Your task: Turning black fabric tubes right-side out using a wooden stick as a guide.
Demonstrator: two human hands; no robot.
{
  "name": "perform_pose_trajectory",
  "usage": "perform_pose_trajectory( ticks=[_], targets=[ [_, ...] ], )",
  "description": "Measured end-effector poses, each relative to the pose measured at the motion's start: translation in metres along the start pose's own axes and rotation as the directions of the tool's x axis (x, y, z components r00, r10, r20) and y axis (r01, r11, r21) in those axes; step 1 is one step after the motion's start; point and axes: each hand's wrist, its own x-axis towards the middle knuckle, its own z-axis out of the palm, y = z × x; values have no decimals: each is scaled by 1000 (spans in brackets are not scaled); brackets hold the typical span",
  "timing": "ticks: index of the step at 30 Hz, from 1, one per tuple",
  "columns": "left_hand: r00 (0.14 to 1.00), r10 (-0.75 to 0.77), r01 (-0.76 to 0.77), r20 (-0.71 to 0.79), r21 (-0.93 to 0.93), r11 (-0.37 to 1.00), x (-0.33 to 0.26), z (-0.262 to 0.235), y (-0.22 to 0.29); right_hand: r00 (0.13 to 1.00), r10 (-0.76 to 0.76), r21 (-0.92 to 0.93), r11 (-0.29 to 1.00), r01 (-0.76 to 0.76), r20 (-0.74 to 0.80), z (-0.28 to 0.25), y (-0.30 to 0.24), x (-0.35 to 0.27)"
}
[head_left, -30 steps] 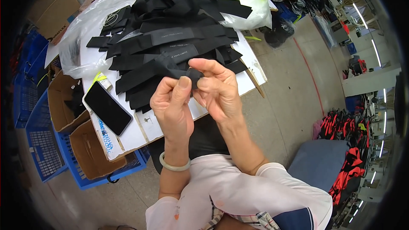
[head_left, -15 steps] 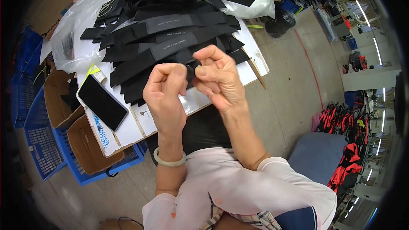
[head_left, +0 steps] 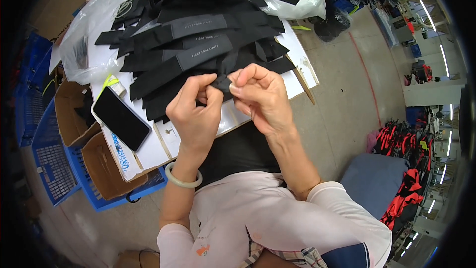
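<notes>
Over the near edge of the white table (head_left: 171, 141), my two hands are raised close together with fingers curled. A narrow black fabric strip (head_left: 223, 83) shows between them, dark against the dark pile behind, so its ends are hard to make out. My left hand (head_left: 196, 106), with a pale bangle (head_left: 182, 175) at the wrist, is closed at the strip's left side. The thumb and forefinger of my right hand (head_left: 263, 94) pinch its right side. Just beyond lie several wide black bands (head_left: 198, 54), overlapping in rows, some with a grey printed patch.
A dark-screened phone (head_left: 121, 119) lies at the table's left, beside a yellow-green strap (head_left: 109, 80). Clear plastic bags (head_left: 89, 34) spread behind. Cardboard boxes (head_left: 106, 166) sit in blue crates (head_left: 54, 156) at left. A wooden stick (head_left: 301, 79) juts past the table's right edge.
My hands have come slightly lower, toward me. The left thumb and forefinger have parted somewhat, the right hand has moved a little right, and more of the narrow strip shows.
</notes>
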Motion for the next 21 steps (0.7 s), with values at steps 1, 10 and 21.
perform_pose_trajectory(
  ticks=[1, 10, 21],
  targets=[
    [999, 33, -33, 0, 15, 999, 0, -2, 0, 1000, -7, 4, 1000, 7, 4, 0, -2, 0],
    [750, -489, 648, 446, -646, 403, 2, 0, 22, 919, -392, -459, 810, 365, 39, -5, -11, -5],
    [696, -505, 675, 510, -705, 219, -22, 16, 21, 604, -789, -873, 215, 438, 109, -17, 7, 2]
  ],
)
